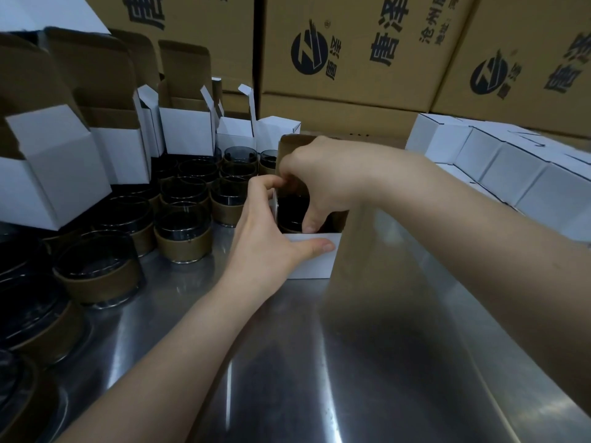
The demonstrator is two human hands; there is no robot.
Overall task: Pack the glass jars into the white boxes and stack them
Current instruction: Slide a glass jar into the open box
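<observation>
Now | left hand (265, 231) grips matte white box (311, 266) | right hand (323, 183) fingers (289, 173) clasp dark glass jar (291, 207)

We see a shiny metal table (319, 362) stretching away from us, with pale streaks of light reflected on its surface. Behind it, large brown cardboard cartons (351, 100) stand stacked like a wall, printed with black round logos and Chinese characters.
</observation>
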